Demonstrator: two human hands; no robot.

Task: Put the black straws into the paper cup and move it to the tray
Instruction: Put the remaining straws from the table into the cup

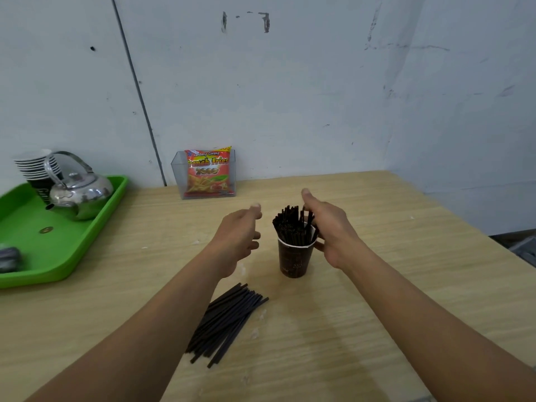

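right grip [330,236] curls round straws [290,224] in paper cup [294,262]

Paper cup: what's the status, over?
Left hand open, beside brown paper cup. Right hand curled against cup rim, grip unclear. Black straws: some in cup, bundle on wooden table.

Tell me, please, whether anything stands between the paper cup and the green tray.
Only the person's left hand, hovering just left of the paper cup. Nothing else visible lies on the table between it and the green tray. The kettle fills the tray's far part; the loose straws lie nearer the person, off that line.
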